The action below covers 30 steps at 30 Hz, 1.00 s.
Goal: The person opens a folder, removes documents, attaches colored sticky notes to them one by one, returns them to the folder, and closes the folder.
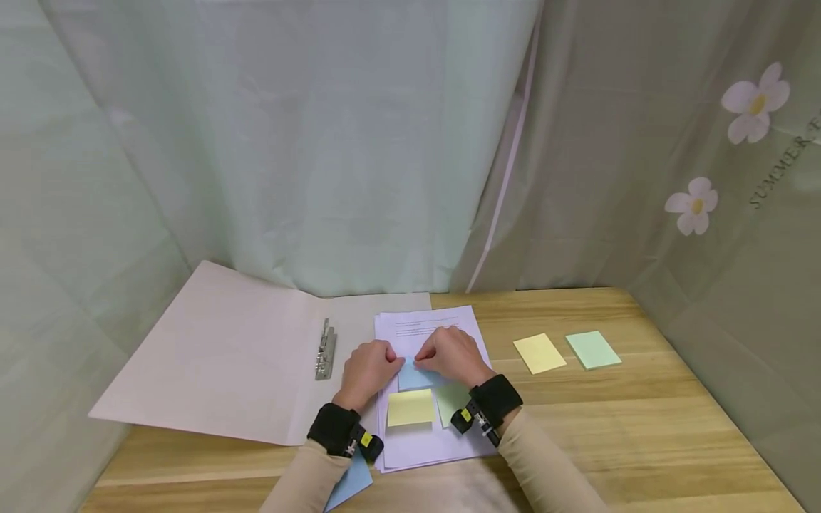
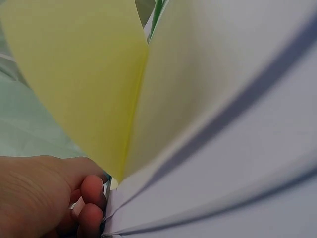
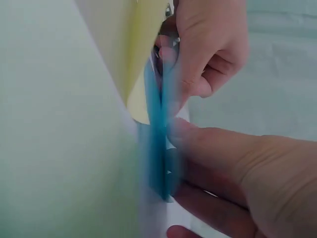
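A blue sticky note (image 1: 417,379) is over the middle of a stack of printed paper (image 1: 417,449). My left hand (image 1: 370,369) pinches it near its upper left corner, thumb against curled fingers. From the other side my right hand (image 1: 454,353) pinches its upper edge. In the right wrist view the two thumbs come close together along the blue note (image 3: 157,134), which is blurred there. Just below sits a yellow sticky note (image 1: 410,409), its free edge lifting off the page in the left wrist view. A green sticky note (image 1: 447,407) lies beside it, partly behind my right wrist.
To the left an open pale folder (image 1: 224,356) shows its metal clip (image 1: 326,350); the paper stack overlaps its right cover. A yellow pad (image 1: 539,353) and a green pad (image 1: 593,350) lie at right. Under my left forearm is another blue piece (image 1: 353,483). Curtains hang behind the table.
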Motion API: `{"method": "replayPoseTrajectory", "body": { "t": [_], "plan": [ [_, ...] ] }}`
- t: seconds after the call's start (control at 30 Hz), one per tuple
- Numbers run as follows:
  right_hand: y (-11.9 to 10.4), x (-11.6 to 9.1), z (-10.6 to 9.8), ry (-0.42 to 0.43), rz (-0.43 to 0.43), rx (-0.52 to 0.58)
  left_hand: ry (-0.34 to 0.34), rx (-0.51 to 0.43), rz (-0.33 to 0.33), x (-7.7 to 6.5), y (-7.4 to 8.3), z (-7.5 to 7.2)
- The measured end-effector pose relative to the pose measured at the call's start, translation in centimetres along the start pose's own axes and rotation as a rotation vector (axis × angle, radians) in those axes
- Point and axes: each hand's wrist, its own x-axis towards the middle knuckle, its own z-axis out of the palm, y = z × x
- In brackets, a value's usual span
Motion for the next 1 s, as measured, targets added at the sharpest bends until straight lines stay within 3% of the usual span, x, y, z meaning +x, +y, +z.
{"method": "replayPoseTrajectory", "body": {
  "t": [0.3, 0.63, 0.8, 1.0],
  "plan": [
    [-0.6, -1.0, -1.2, -0.088, 0.020, -0.100, -0.010, 0.007, -0.038, -0.2, 0.5, -0.4],
    [0.8, -1.9, -1.9, -0.054, 0.081, -0.245, -0.031, -0.021, -0.079, -0.7, 0.7, -0.6],
    [0.9, -2.1, -2.2, -0.075, 0.089, -0.231, -0.020, 0.006, -0.038, -0.8, 0.8, -1.1],
    [0.4, -2.3, -2.5, -0.095, 0.022, -0.261, 0.118, 0.078, 0.118, -1.1, 2.3, -3.4]
  ]
}}
